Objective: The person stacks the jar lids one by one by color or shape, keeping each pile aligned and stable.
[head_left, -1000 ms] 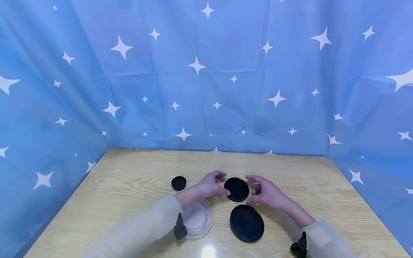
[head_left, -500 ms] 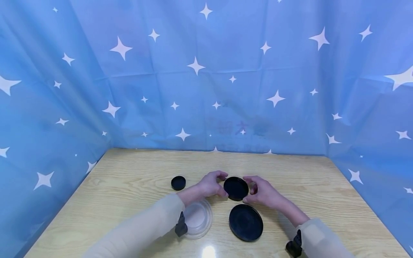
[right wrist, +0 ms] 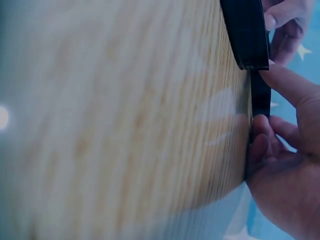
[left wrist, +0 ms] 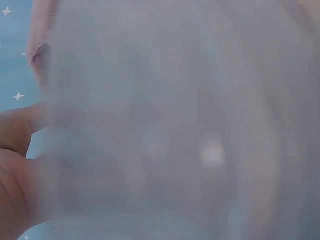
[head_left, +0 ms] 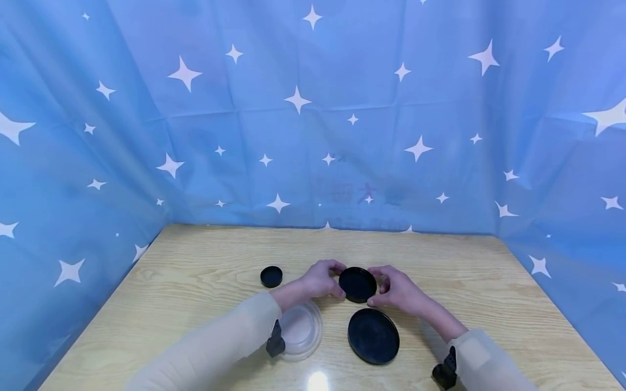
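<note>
A shallow round black dish (head_left: 358, 285) lies on the wooden table between my two hands in the head view. My left hand (head_left: 321, 278) grips its left rim, thumb at the near side and fingers at the far side. On the opposite rim my right hand (head_left: 398, 291) holds it between thumb and curled fingers. From the right wrist, the thumb and fingers of that hand (right wrist: 295, 150) show at the dish's dark edge (right wrist: 261, 95). A blurred translucent surface (left wrist: 160, 110) covers most of the left wrist view and hides the left hand's contact.
A larger black round dish (head_left: 374, 336) lies just nearer to me. A small black round dish (head_left: 271, 276) stands to the left. Under my left wrist is a clear round plastic piece (head_left: 300, 332), partly hidden. A blue star-patterned curtain (head_left: 313, 119) encloses the wooden table (head_left: 195, 282).
My right hand has moved left and closed in on the dish's right rim. The left hand has come slightly closer to its left rim. The other dishes stay in place.
</note>
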Available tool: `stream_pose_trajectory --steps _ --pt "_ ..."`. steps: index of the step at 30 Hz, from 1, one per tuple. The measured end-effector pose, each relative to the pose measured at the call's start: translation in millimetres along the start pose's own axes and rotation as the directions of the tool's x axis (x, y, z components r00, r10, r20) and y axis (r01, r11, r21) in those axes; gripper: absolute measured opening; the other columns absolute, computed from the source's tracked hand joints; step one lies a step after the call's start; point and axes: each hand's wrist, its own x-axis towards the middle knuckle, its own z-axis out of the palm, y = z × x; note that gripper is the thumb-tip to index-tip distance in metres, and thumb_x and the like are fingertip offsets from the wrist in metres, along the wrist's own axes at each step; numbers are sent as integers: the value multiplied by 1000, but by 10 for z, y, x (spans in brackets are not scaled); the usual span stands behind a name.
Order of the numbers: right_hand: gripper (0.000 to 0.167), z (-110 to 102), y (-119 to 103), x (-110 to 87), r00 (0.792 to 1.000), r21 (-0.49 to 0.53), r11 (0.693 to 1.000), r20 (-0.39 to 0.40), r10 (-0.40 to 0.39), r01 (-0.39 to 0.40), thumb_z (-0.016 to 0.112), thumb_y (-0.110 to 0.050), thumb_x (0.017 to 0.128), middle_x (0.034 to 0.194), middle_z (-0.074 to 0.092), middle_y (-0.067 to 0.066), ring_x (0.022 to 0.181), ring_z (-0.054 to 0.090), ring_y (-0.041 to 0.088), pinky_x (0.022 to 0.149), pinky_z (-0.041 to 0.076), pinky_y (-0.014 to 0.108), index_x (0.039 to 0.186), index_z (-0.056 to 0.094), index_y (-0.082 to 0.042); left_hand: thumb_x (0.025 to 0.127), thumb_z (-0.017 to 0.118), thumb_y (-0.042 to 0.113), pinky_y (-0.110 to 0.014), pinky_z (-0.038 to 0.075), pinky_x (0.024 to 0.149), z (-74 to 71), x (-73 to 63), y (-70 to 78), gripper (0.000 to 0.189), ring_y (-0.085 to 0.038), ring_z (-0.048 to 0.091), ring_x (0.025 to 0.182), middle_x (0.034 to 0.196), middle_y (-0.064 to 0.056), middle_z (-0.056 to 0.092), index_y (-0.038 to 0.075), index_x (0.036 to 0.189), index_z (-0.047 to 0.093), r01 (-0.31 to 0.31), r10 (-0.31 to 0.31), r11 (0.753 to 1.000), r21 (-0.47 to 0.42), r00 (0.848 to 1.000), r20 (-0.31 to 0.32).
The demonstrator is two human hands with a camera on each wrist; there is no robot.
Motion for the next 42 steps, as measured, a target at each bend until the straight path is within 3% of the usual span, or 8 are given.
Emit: stream_pose_trajectory --steps 3,10,13,22,28,36,42 --pt "75 -2 -6 -8 1000 46 999 4 -3 3 89 -9 80 97 59 9 77 51 22 64 44 28 142 51 10 73 84 -7 -30 50 78 -14 -3 -12 61 -24 57 108 121 -11 62 2 131 64 4 -3 999 -50 1000 14" --pt "74 -42 -45 -21 1000 149 989 21 -6 3 86 -7 83 101 60 14 76 52 22 62 45 28 143 48 12 75 79 -10 -26 49 62 -58 -3 -40 65 -17 59 73 124 -11 59 1 136 61 10 1 975 -220 999 54" --pt "73 -62 -48 -20 1000 152 988 25 3 -7 86 -8 83 103 60 14 78 52 22 62 45 28 143 48 11 76 78 -10 -25 50 62 -68 -10 -44 64 -17 60 71 123 -9 58 2 136 61 16 2 968 -252 998 68" --pt "74 -79 -58 -90 999 165 986 42 -3 -3 87 -9 82 121 56 19 85 54 24 62 52 31 143 49 8 75 78 -12 -28 55 64 -45 -127 -1 63 -19 65 74 122 -8 57 1 134 60 3 20 962 -275 997 79" --pt "73 -130 -111 -176 998 145 989 35 -46 41 88 -13 82 130 54 21 93 54 27 73 54 33 143 51 7 76 79 -11 -26 53 67 -30 -233 80 62 -18 68 81 120 -7 59 1 134 60 -40 56 963 -268 997 52" --pt "72 -227 -223 -399 997 114 991 28 -74 71 89 -18 82 131 54 18 96 54 28 75 54 31 141 54 3 75 84 -7 -25 52 64 56 -445 234 62 -16 67 78 119 -4 58 3 132 62 -101 107 978 -185 994 19" --pt "71 -239 -314 -574 996 142 987 35 -79 73 88 -16 82 131 54 17 94 54 27 72 52 30 141 53 2 73 85 -7 -25 50 62 127 -591 299 61 -15 66 76 117 -1 57 6 130 64 -107 112 972 -210 994 10"
